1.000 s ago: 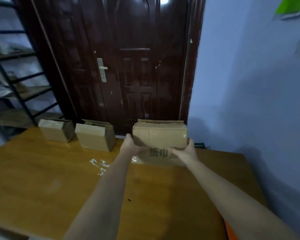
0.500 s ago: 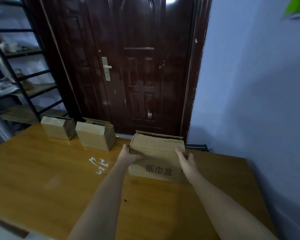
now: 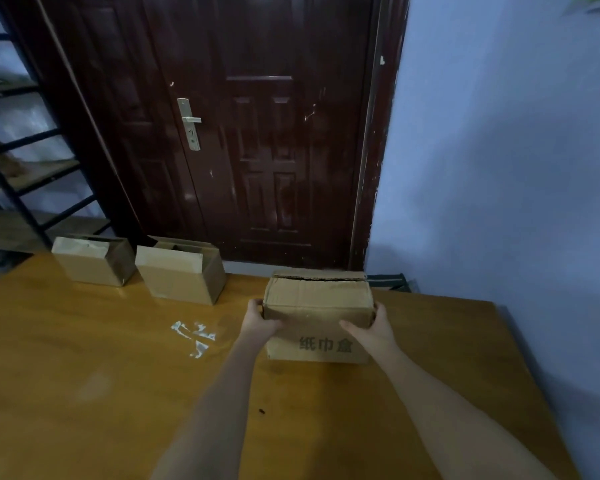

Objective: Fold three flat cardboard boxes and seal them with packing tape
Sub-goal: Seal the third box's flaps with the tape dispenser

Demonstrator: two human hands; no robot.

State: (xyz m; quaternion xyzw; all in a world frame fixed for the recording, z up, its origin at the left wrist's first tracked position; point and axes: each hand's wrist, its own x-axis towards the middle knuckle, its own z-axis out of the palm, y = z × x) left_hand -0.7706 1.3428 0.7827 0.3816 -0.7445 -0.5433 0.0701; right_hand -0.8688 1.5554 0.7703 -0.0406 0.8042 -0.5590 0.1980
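Head view, both hands gripping box

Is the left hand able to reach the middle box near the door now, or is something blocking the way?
Probably yes. The left hand grips the printed box, so it must release first; bare table lies between it and the middle box.

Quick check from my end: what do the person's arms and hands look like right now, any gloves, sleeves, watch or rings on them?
Both forearms are bare up to the bottom edge of the head view; no sleeve shows. The left hand and right hand wear no gloves. No watch, wristband or ring is visible on the parts that show, though some fingers are hidden.
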